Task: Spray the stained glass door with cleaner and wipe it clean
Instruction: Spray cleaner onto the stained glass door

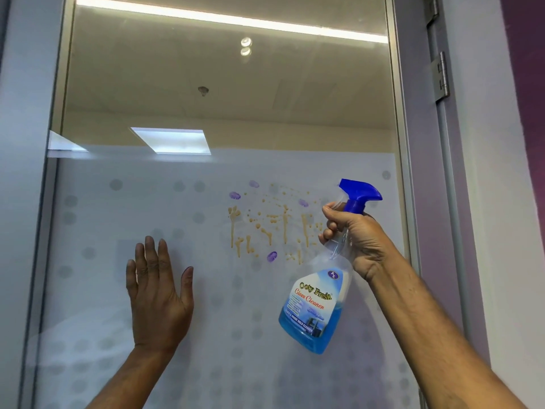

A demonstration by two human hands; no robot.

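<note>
Right hand [358,240] wrapped around neck of glass cleaner spray bottle [317,302], fingers curled on trigger, nozzle aimed left at tan drips and purple smudges [265,225] on frosted glass door [147,202]; left hand [157,293] flat, fingers together; spray step, calling for trigger squeeze.

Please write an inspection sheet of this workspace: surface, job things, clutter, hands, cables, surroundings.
Surface: glass door, frosted lower half with grey dots; tan drips and purple smudges right of centre.
Job's things: spray bottle, blue cleaner inside, nozzle aimed at the stains; no cloth seen.
Clutter: nothing seen.
Hands: left hand open, flat against the glass; right hand closed on the bottle neck.
Cables: nothing seen.
Surroundings: metal frame, hinge, purple wall.
</note>
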